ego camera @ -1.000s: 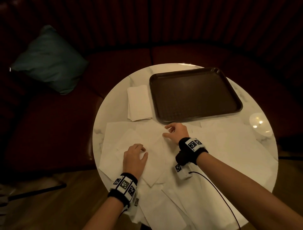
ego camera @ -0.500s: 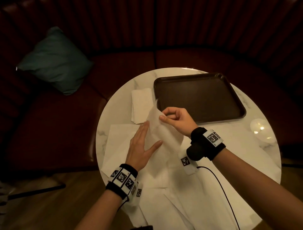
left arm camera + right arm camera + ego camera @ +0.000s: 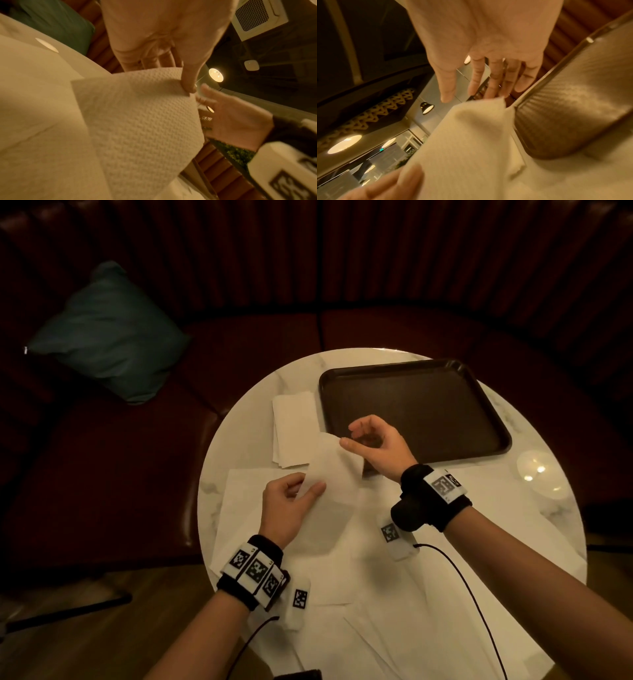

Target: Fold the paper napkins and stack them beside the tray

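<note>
A white embossed napkin (image 3: 334,474) is lifted off the round marble table (image 3: 239,446), just in front of the dark brown tray (image 3: 411,412). My left hand (image 3: 308,491) pinches its lower left edge, thumb on top and fingers behind, plain in the left wrist view (image 3: 187,86). My right hand (image 3: 349,436) hovers at the napkin's upper corner (image 3: 501,100) with thumb and fingers apart, and only the fingertips are near the paper. A stack of folded napkins (image 3: 294,429) lies left of the tray.
Several unfolded napkins (image 3: 376,594) cover the near half of the table and hang over its front edge. A small round white object (image 3: 536,474) sits at the right rim. A dark red sofa curves behind, with a teal cushion (image 3: 109,333) on it.
Both hands lay flat on the spread napkins. The right hand then lifted one napkin towards the tray and has loosened its pinch; the left hand now pinches the lower edge.
</note>
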Motion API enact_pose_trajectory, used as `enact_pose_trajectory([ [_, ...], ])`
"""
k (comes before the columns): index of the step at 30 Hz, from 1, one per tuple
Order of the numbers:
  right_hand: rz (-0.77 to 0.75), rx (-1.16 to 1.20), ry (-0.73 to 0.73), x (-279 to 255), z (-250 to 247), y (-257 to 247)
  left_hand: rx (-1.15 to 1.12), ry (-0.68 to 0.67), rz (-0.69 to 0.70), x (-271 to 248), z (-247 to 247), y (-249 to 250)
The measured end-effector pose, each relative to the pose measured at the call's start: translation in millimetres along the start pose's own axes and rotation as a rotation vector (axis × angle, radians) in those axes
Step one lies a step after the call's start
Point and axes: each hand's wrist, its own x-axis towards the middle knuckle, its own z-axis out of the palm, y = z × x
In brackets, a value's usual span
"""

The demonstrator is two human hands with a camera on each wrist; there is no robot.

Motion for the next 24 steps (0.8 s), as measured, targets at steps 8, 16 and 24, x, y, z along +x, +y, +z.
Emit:
enact_pose_trajectory([
  [8, 0.111, 0.068, -0.135, 9, 11, 18, -0.031, 0.134, -0.037, 51, -13, 9],
  [16, 0.069, 0.229, -0.182, 67, 34, 2, -0.083, 0.12, -0.096, 124, -14, 11],
  [24, 0.224, -0.007, -0.153, 144, 53, 24, 0.264, 0.033, -0.082, 177, -37, -20],
])
